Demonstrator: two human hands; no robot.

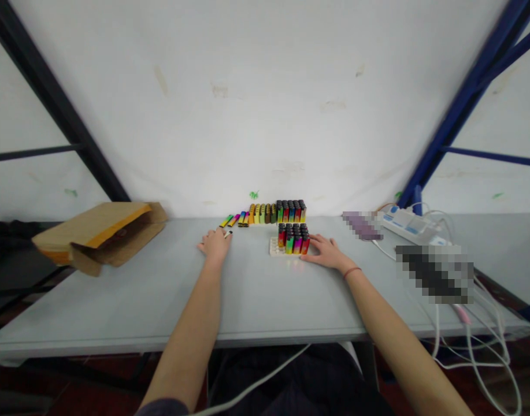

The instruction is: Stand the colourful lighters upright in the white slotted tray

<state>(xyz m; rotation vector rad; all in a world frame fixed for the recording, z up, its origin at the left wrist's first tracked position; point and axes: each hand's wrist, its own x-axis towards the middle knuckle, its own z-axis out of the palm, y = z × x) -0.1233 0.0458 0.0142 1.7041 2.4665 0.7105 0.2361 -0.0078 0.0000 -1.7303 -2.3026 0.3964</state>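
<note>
My left hand [215,245] rests low over the table, its fingers closed around a lighter [229,234] whose dark end sticks out to the right. Beyond it, a few loose colourful lighters [233,220] lie on their sides. My right hand [327,252] grips the right side of a white tray [274,247], thumb at the front corner and fingers along the edge. Multicoloured lighters [297,242] with black tops stand upright in this tray; some holes at its left show bare. Behind it is a second block of upright lighters [291,211], with yellow and green ones [262,213] to its left.
An opened brown paper bag [104,234] lies at the table's left. On the right are a white power strip [414,225], tangled white cables [468,346] and two blurred-out objects. A white wall [265,115] stands behind the grey table [282,300], with metal frame posts both sides.
</note>
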